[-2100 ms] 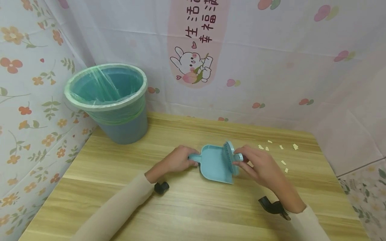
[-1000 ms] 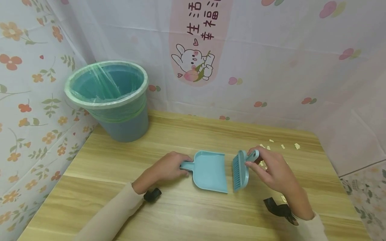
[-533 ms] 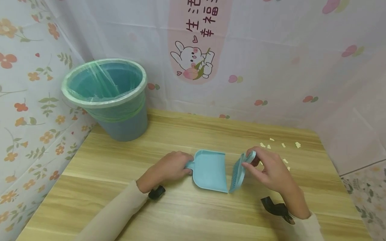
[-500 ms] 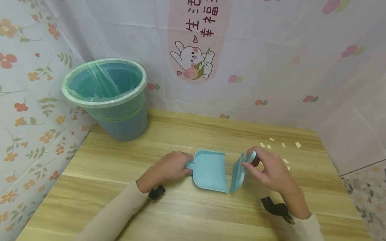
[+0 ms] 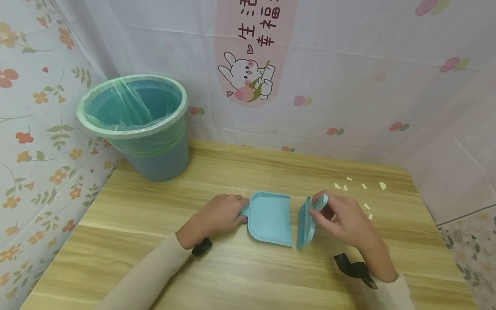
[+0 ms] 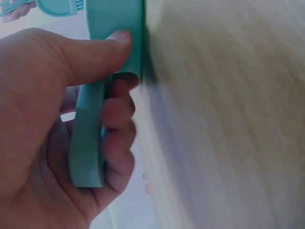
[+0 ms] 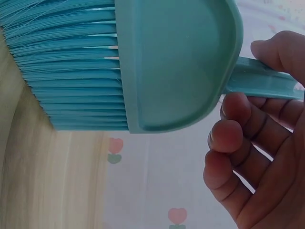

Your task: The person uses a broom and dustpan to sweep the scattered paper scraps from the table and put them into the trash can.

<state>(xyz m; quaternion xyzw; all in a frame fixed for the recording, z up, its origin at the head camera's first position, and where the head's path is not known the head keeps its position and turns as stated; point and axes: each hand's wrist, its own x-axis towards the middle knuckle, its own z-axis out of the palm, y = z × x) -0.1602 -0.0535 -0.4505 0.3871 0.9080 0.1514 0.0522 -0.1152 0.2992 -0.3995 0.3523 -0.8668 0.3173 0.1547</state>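
A light blue dustpan (image 5: 269, 218) lies on the wooden table, its wide lip facing right. My left hand (image 5: 223, 213) grips its short handle (image 6: 87, 136); in the left wrist view the fingers curl round it and the thumb presses on the pan's end. In my right hand (image 5: 342, 217) is a matching hand brush (image 5: 306, 224), the handle pinched between thumb and fingers. The brush stands upright just right of the dustpan's lip, bristles (image 7: 71, 71) toward the pan and down at the table. Several small pale yellow paper scraps (image 5: 364, 186) lie beyond the right hand.
A blue bucket (image 5: 166, 161) lined with a clear green bag stands at the table's back left corner. Patterned cloth (image 5: 348, 86) hangs behind the table (image 5: 240, 275) and along its left side. Black wrist mounts (image 5: 352, 267) sit under both forearms.
The brush has come off the dustpan and moved right, then tilted and straightened beside the lip. The dustpan shifted slightly left and nearer, then stayed about still. Both hands kept their hold.
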